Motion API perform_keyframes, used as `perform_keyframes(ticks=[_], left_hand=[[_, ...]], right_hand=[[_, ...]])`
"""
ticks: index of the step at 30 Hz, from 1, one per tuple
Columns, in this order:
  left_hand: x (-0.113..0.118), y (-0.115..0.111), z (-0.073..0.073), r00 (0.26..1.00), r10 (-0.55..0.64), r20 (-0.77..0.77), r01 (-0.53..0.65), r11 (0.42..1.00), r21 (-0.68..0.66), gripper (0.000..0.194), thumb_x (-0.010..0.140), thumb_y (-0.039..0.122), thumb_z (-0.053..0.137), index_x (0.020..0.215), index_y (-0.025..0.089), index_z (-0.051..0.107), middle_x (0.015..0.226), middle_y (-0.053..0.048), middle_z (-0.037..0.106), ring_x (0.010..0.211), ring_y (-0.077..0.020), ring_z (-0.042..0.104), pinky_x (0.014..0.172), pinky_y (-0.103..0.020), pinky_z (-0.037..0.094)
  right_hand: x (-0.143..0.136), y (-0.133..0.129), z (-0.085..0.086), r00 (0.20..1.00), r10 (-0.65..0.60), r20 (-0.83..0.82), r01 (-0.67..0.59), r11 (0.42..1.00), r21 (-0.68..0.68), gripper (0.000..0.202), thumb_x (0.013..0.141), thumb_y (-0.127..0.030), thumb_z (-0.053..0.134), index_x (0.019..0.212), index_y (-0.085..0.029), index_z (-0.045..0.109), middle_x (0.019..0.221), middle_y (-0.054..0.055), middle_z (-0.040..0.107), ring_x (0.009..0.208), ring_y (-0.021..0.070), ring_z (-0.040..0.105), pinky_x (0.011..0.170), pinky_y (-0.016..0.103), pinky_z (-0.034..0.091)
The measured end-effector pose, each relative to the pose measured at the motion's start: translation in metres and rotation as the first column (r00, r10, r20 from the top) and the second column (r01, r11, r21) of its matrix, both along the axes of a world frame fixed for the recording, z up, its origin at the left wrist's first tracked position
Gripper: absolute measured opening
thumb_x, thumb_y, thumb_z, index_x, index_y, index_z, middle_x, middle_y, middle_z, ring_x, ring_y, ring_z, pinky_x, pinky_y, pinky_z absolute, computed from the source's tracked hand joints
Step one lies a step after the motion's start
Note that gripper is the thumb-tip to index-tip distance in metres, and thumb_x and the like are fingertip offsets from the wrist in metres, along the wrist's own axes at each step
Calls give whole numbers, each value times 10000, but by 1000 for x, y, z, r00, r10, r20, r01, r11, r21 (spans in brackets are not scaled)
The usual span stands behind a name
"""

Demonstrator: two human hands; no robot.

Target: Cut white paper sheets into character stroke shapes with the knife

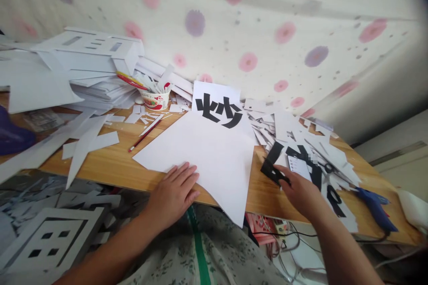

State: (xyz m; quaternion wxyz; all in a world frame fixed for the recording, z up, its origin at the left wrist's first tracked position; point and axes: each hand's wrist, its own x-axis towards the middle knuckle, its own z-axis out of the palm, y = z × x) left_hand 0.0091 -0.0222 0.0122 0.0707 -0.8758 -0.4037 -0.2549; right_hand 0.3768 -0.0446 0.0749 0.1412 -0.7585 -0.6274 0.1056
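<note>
My left hand point(175, 191) lies flat, fingers stretched, on the lower left edge of a large angular white sheet point(207, 147) on the table. At the sheet's top end are black cut-out character strokes point(219, 110), partly over a smaller white paper. To the right of the sheet, my right hand point(297, 189) is closed on a dark flat piece with a small opening point(272, 173); its exact kind is unclear. Close to this hand lie a phone point(299, 168) with a lit screen and more black cut-outs point(334, 202).
Scissors point(329, 168) and a blue glue gun point(374, 207) lie at the right. Behind stands a paper tub point(154, 100) full of white strips. A pencil point(145, 136) rests left of the sheet. White board pieces point(96, 82) are piled left; cables point(294, 236) hang below the table.
</note>
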Motion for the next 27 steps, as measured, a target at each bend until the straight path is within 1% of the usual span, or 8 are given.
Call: perform_keyframes(ticks=[2,6,9,14,16,19,22,27], left_hand=[[-1,0,1,1000,-3,-15,3,1000,-7,347,927,355,540,1193,149,624,1340,-126,607,1275,-329,524,1036,-541,437],[-2,1,4,1000,-29,-13,28,999,-40,325,913,380,561,1151,175,643,1357,-117,595,1290,-329,510,1046,-535,429],[-2,1,4,999,-36,6,36,999,-25,269,923,324,537,1111,171,654,1324,-108,621,1282,-320,520,1049,-527,430],[-1,-2,6,1000,-15,26,16,999,-33,254,922,298,530,1104,173,655,1319,-103,626,1273,-323,531,1040,-531,447],[0,-3,8,999,-16,36,17,999,-42,247,919,297,532,1096,178,656,1314,-96,631,1262,-317,542,1036,-528,457],[1,-4,9,999,-9,41,11,999,-41,233,918,284,527,1077,178,660,1302,-94,639,1259,-315,546,1034,-530,463],[2,-4,9,999,2,54,0,999,-34,230,918,272,518,1073,179,660,1295,-90,644,1263,-311,544,1037,-530,464],[1,-5,9,998,-2,56,3,1000,-22,231,922,273,513,1072,177,659,1299,-86,643,1265,-315,542,1033,-531,472]], right_hand=[[11,-11,4,922,-91,-376,90,996,-19,471,854,-281,530,1322,-258,583,866,67,694,674,198,626,624,337,493],[4,-29,4,404,-100,-909,154,987,-39,386,800,-388,657,1147,-218,662,811,67,713,581,163,620,533,289,492],[-26,-26,-1,196,80,-977,99,990,101,286,754,-366,726,997,-218,688,748,60,724,627,190,671,600,307,533],[-81,-3,-1,-102,326,-940,-48,942,332,528,782,-590,658,1213,-287,620,1016,96,739,1030,267,682,796,369,565],[-95,6,2,-102,379,-920,-56,921,386,570,769,-627,657,1259,-347,577,1112,74,708,1177,264,613,878,389,550],[-106,17,2,15,418,-908,-70,907,416,725,705,-797,571,1296,-380,536,1125,80,663,1171,280,600,850,421,557],[-111,24,-3,108,402,-909,-11,915,403,782,643,-869,539,1228,-352,582,892,60,627,869,243,652,702,376,556],[-122,29,-18,138,378,-915,100,914,392,436,655,-640,750,800,-257,601,563,-57,456,439,100,443,450,245,405]])
